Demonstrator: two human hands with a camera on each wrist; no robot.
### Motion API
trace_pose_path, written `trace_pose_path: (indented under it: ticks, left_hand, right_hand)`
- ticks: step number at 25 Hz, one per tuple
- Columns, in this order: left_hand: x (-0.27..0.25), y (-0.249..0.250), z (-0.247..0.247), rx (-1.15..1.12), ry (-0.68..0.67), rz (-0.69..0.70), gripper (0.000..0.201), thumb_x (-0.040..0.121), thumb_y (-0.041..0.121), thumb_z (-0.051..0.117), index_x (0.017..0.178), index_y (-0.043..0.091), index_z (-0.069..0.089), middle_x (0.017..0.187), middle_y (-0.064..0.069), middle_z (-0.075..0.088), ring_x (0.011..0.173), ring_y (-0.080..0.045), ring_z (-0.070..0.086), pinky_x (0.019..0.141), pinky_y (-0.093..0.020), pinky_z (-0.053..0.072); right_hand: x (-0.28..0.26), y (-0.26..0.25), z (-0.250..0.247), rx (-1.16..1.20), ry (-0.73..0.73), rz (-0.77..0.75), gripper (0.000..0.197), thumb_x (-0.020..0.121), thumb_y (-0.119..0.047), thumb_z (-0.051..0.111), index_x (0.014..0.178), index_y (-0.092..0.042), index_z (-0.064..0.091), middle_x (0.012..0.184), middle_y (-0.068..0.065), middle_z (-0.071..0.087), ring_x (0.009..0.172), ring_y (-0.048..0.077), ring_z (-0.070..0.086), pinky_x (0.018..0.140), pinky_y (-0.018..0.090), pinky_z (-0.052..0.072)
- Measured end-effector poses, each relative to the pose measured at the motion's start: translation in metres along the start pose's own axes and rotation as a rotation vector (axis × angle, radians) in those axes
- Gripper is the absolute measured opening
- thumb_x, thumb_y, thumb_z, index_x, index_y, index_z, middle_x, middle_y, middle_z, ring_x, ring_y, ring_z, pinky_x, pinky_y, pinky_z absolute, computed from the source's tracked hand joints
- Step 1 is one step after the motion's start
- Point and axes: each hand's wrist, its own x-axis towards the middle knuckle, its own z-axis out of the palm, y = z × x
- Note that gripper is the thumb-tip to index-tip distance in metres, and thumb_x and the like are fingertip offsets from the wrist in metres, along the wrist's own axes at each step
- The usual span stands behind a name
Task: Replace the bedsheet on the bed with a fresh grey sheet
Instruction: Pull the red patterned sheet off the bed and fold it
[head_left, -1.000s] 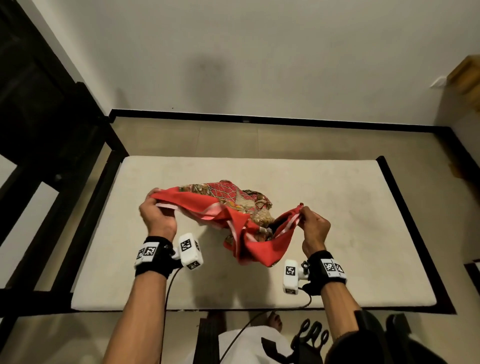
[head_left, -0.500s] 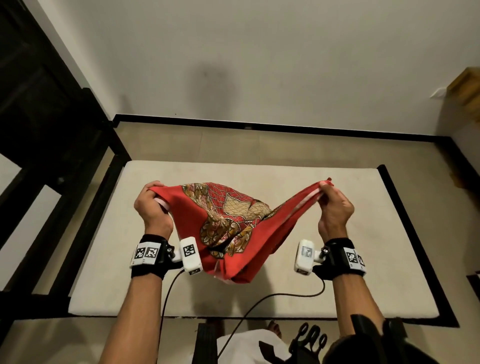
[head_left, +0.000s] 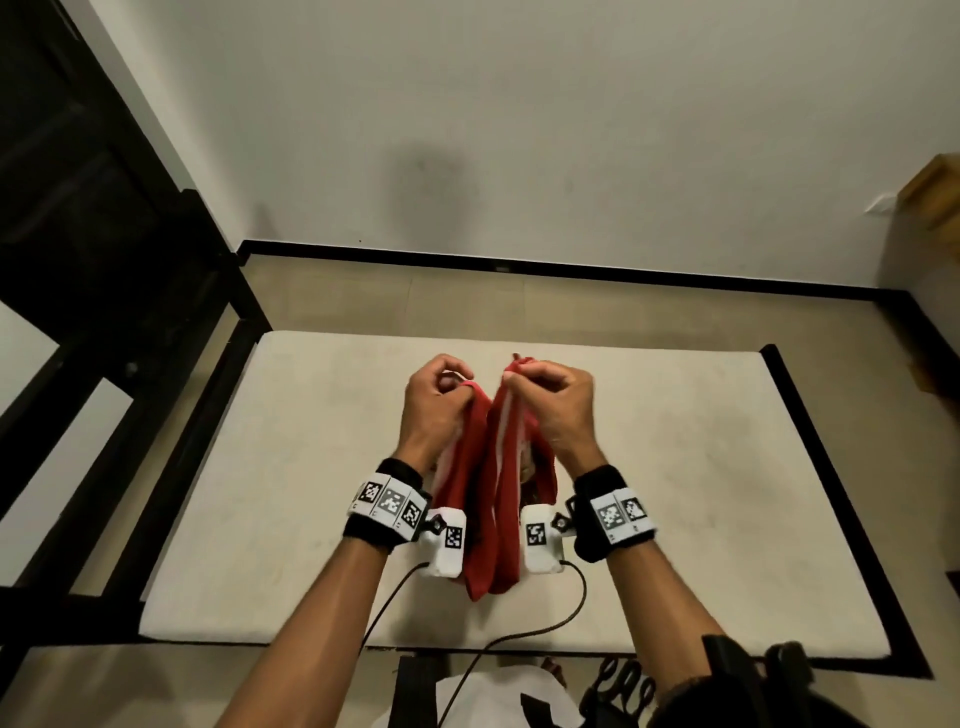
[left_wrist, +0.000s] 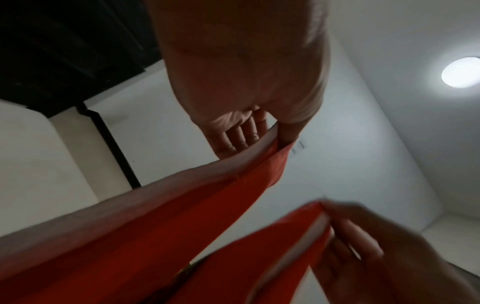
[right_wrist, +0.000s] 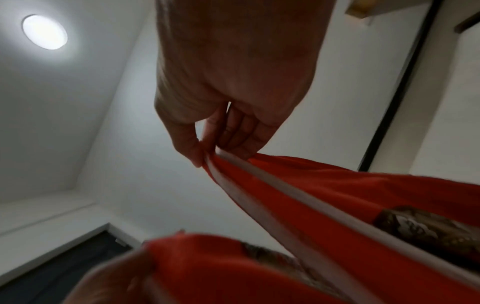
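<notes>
Two corners of the red sheet (head_left: 491, 499) are held up together above the middle of the bare mattress (head_left: 675, 467); its folds hang down between the wrists. Left hand (head_left: 434, 402) pinches one corner, fingers curled. Right hand (head_left: 550, 402), just beside it at 3 o'clock, pinches the other corner likewise. Black bed frame (head_left: 810, 415) borders the mattress; a dark frame (head_left: 104, 234) stands at 9 o'clock.

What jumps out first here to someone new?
The red cloth, hanging in a folded bunch above the middle of the bare white mattress. The left hand and right hand pinch its top corners close together, just apart. Black bed frame borders the mattress; no grey sheet shows.
</notes>
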Motion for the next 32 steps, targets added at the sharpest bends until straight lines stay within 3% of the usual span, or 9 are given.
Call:
trace_pose_path:
  ticks: [3,8,11,14,19,21,24,28,32]
  left_hand:
    - [-0.001,-0.001,0.000,0.035,-0.086,-0.020,0.021,0.084,-0.006,0.062,0.088,0.014,0.066,0.058,-0.001,0.053,0.056,-0.015,0.045,0.052,-0.022,0.038]
    - [-0.004,0.001,-0.009,0.061,-0.232,-0.021,0.045,0.083,-0.009,0.055,0.110,0.022,0.073,0.059,-0.003,0.051,0.060,-0.017,0.047,0.059,-0.025,0.043]
    - [-0.006,0.000,-0.009,0.072,-0.390,-0.028,0.052,0.086,-0.008,0.051,0.120,0.025,0.074,0.075,-0.019,0.064,0.071,-0.021,0.058,0.069,-0.029,0.050]
    - [-0.003,-0.002,-0.008,0.042,-0.504,-0.090,0.054,0.084,-0.017,0.045,0.123,0.009,0.072,0.107,-0.015,0.076,0.101,-0.020,0.072,0.088,-0.030,0.056]
    - [-0.011,-0.007,0.006,0.002,-0.347,-0.119,0.022,0.089,-0.010,0.056,0.095,0.001,0.074,0.092,-0.014,0.074,0.085,-0.017,0.070,0.078,-0.029,0.055]
    - [-0.015,-0.012,0.013,-0.047,-0.257,-0.135,0.020,0.088,-0.008,0.060,0.088,0.005,0.074,0.085,-0.011,0.072,0.080,-0.017,0.067,0.075,-0.032,0.054]
    - [-0.017,-0.016,0.020,-0.081,-0.197,-0.152,0.019,0.085,-0.004,0.062,0.083,0.011,0.074,0.082,-0.010,0.072,0.077,-0.020,0.066,0.074,-0.035,0.053]
    - [-0.017,-0.018,0.023,-0.059,-0.202,-0.161,0.015,0.084,0.001,0.062,0.087,0.008,0.074,0.088,-0.017,0.073,0.080,-0.024,0.067,0.080,-0.043,0.057]
    - [-0.013,-0.019,0.018,-0.037,-0.336,-0.193,0.030,0.089,-0.002,0.057,0.107,0.015,0.074,0.099,-0.032,0.069,0.085,-0.031,0.067,0.082,-0.045,0.056]
  right_hand:
    - [-0.013,-0.001,0.016,-0.072,-0.065,-0.045,0.009,0.079,-0.006,0.088,0.085,-0.009,0.082,0.085,0.000,0.080,0.082,0.014,0.076,0.077,0.024,0.058]
    - [-0.027,0.000,0.010,-0.120,-0.104,-0.059,0.011,0.081,-0.006,0.085,0.090,-0.011,0.081,0.087,0.000,0.079,0.082,0.020,0.077,0.076,0.029,0.062]
    - [-0.031,0.002,0.005,-0.142,-0.135,-0.018,0.009,0.083,-0.008,0.083,0.091,-0.013,0.081,0.088,-0.001,0.079,0.082,0.018,0.077,0.078,0.035,0.063]
    - [-0.031,0.000,-0.004,-0.157,-0.220,0.023,0.009,0.086,-0.008,0.080,0.092,-0.015,0.082,0.090,-0.001,0.079,0.086,0.017,0.077,0.081,0.037,0.064]
    - [-0.038,0.001,-0.012,-0.068,-0.188,0.094,0.016,0.088,-0.005,0.078,0.099,-0.016,0.082,0.095,0.002,0.080,0.093,0.020,0.077,0.086,0.038,0.062]
    - [-0.043,0.004,-0.012,-0.002,-0.145,0.150,0.027,0.088,-0.008,0.077,0.113,-0.018,0.078,0.101,0.004,0.079,0.098,0.022,0.077,0.091,0.043,0.062]
    - [-0.053,0.009,-0.010,0.074,-0.023,0.246,0.049,0.089,-0.015,0.081,0.133,-0.018,0.061,0.102,0.005,0.079,0.099,0.023,0.077,0.091,0.037,0.062]
    - [-0.059,0.013,-0.007,0.125,0.057,0.297,0.022,0.089,-0.012,0.079,0.111,-0.014,0.077,0.099,0.008,0.079,0.097,0.029,0.076,0.094,0.050,0.061]
    - [-0.060,0.011,-0.003,-0.071,0.022,0.142,0.014,0.093,-0.008,0.074,0.102,-0.014,0.082,0.096,-0.001,0.079,0.092,0.014,0.076,0.087,0.035,0.063]
